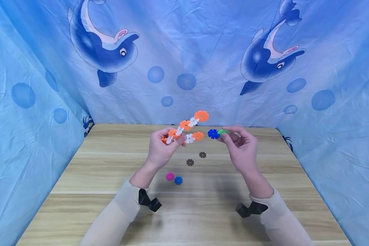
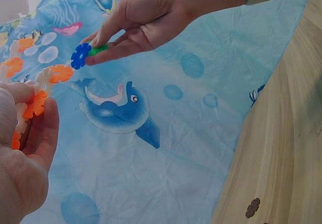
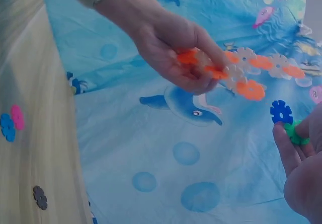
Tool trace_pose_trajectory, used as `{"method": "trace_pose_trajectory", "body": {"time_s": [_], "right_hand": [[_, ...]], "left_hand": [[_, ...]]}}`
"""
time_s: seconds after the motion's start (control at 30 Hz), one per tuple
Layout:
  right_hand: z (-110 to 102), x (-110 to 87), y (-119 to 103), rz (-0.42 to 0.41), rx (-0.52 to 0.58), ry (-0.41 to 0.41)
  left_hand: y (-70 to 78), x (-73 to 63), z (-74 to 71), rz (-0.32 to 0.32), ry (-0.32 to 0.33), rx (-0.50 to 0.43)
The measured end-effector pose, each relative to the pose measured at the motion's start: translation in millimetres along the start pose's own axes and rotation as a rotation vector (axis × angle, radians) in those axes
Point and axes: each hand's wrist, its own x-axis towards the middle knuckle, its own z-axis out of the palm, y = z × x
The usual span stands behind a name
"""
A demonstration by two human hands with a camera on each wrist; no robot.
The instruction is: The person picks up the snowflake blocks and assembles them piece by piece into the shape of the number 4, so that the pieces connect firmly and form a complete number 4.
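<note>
Above the table, my left hand (image 1: 162, 147) grips a chain of interlocking orange and white notched discs (image 1: 185, 125) between thumb and fingers. Two arms of the chain reach out to the right, each with an orange disc at its end. Level with it, my right hand (image 1: 243, 147) pinches a green notched disc (image 3: 297, 133), partly covered by the fingers. A dark blue disc (image 1: 213, 134) is joined to the green one and points left. In the head view a small gap separates the blue disc from the lower orange end disc (image 1: 198, 136).
On the wooden table (image 1: 89, 177) lie a pink disc (image 1: 170, 176) and a blue disc (image 1: 178, 180) side by side. Two dark discs, one nearer (image 1: 189, 162) and one farther (image 1: 202, 154), lie beyond them. A blue dolphin-print curtain (image 1: 215, 68) hangs around the table.
</note>
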Motion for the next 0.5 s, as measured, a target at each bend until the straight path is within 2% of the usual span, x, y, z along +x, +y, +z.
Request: {"method": "trace_pose_trajectory", "body": {"time_s": [0.17, 0.33, 0.5], "right_hand": [[0.4, 1.0, -2.0, -0.040, -0.119, -0.064], [1.2, 2.5, -3.3, -0.056, -0.182, -0.060], [1.4, 3.3, -3.5, -0.056, -0.187, -0.032]], "left_hand": [[1.7, 0.3, 0.1, 0.011, -0.019, -0.035], [1.9, 0.0, 0.9, 0.001, -0.032, -0.048], [3.4, -0.5, -0.5, -0.016, -0.042, -0.049]]}}
